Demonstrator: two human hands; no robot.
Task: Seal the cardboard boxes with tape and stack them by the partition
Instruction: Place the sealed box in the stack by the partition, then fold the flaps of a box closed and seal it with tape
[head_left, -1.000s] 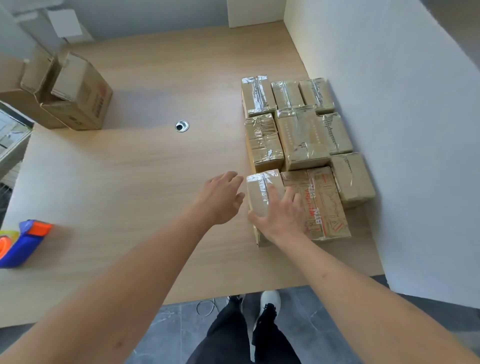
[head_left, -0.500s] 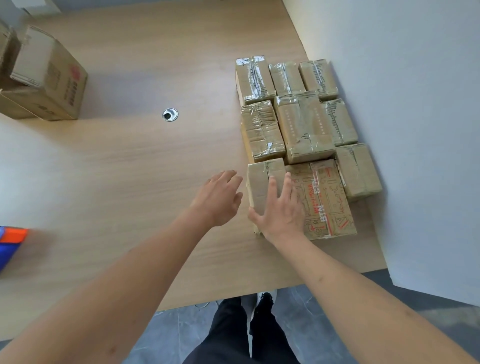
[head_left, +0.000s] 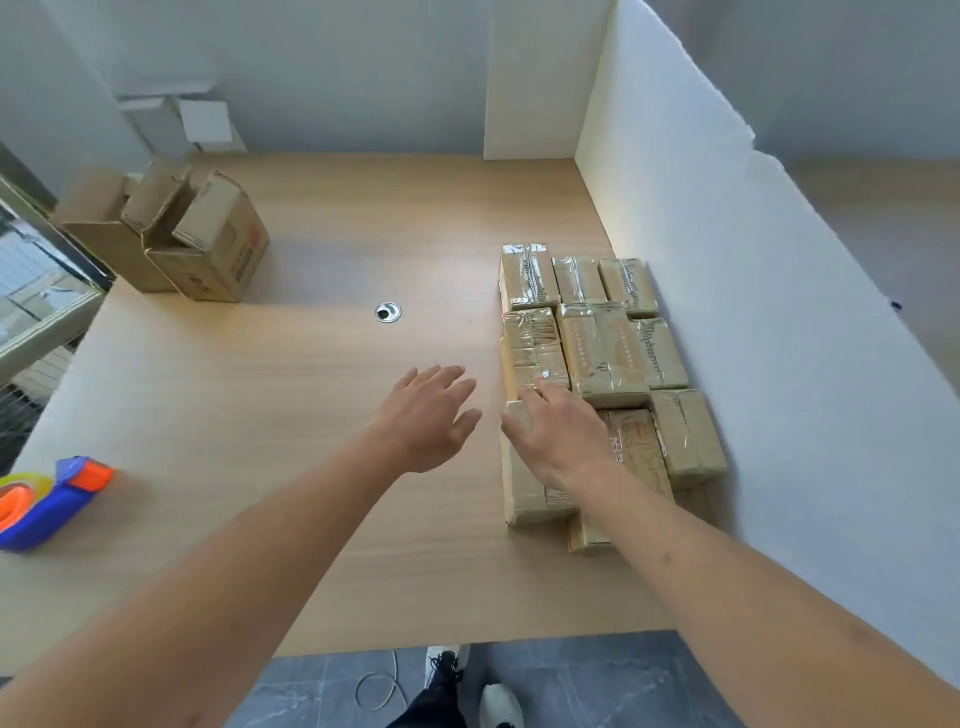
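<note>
A wooden table (head_left: 260, 415) is filling most of the view, and a white partition (head_left: 753, 338) is standing along its right edge. Against the foot of the partition, taped cardboard boxes (head_left: 602, 343) are lying packed side by side in rows, with one box sitting on top of the middle row. Far from the partition, at the table's back left corner, two open cardboard boxes (head_left: 208, 249) are standing with their flaps up. Between them and the partition, a round metal grommet (head_left: 388, 312) is sitting in the tabletop. Well away from the partition, at the table's left edge, a blue and orange tape dispenser (head_left: 41, 501) is lying on its side. The right hand (head_left: 558, 439) is resting flat, fingers straight, on the nearest sealed box (head_left: 524, 493), the one farthest from the partition in the front row, gripping nothing. The left hand (head_left: 426, 415) is hovering just beside that box, fingers spread and relaxed, holding nothing.
</note>
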